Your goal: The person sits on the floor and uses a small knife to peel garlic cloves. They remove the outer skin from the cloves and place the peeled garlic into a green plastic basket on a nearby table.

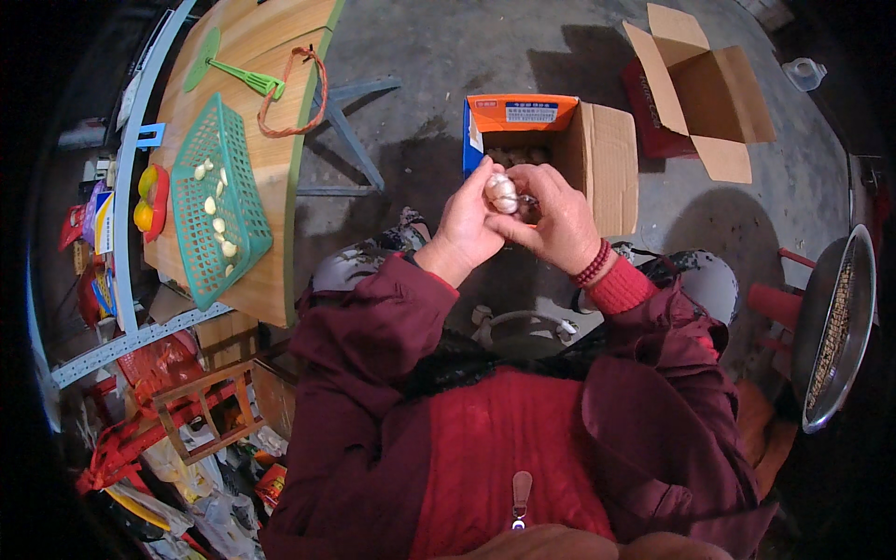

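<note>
A whole garlic bulb (502, 194) with pale, papery skin is held between my two hands, above the near side of an open cardboard box (521, 115). My left hand (465, 220) cups the bulb from the left, its thumb along the top. The fingers and thumb of my right hand (556, 213) grip it from the other side, partly hiding it. Inside the box, dim brownish contents show beyond my fingers; I cannot tell exactly what they are. To the left, a green plastic basket (255, 189) on the wooden table holds several pale peeled garlic cloves (210, 205).
On the wooden table (280, 161) lie a green fly swatter (245, 75) and an orange cord loop (325, 91). Another open carton (721, 91) stands far right. A metal basin (864, 308) with brown contents is at the right edge. Bags and a wooden frame (210, 413) crowd the lower left.
</note>
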Tool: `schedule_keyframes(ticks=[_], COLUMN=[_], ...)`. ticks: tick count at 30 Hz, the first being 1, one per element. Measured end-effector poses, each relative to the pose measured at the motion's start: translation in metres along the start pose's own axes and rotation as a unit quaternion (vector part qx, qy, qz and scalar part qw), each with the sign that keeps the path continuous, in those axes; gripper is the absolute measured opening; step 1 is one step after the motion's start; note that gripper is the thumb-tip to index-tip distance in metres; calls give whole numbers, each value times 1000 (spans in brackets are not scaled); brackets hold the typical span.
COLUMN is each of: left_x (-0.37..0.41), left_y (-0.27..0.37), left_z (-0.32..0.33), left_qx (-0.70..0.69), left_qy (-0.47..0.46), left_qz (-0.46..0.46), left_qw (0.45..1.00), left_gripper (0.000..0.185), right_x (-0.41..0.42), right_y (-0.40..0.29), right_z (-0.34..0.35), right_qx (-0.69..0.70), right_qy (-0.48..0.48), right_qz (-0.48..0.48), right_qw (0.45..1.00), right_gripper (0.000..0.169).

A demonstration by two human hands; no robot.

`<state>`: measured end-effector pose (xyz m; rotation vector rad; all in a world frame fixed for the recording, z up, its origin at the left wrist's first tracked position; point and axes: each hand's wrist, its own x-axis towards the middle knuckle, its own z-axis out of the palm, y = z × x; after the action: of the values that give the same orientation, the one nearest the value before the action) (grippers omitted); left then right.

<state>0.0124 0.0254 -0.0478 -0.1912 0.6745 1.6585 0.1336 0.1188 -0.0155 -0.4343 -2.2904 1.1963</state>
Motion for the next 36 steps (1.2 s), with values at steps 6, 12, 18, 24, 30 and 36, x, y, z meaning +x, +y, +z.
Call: schedule_keyframes(ticks=[6,12,18,24,30,36], left_x=[-7,-11,-16,-16,-22,-22], left_y=[-5,-1,8,0,-2,-9], left_z=[17,21,22,27,34,34], left_qx=[123,160,248,396,383,382], left_qy=[-54,-17,-4,4,-3,-14], left_qz=[43,36,-2,45,56,91], left_qw=[990,986,969,917,922,920], left_gripper=[33,27,30,33,29,29], right_x=[0,1,-1,-7,-7,-9], right_y=[19,11,4,1,-7,-12], right_z=[2,-1,-4,-2,0,0], right_qx=[79,121,34,51,-7,-53], right_qy=[44,28,-34,-29,16,48], right_qz=[54,68,-13,40,35,7], right_qw=[994,990,999,998,999,997], right_gripper=[35,31,33,28,28,26])
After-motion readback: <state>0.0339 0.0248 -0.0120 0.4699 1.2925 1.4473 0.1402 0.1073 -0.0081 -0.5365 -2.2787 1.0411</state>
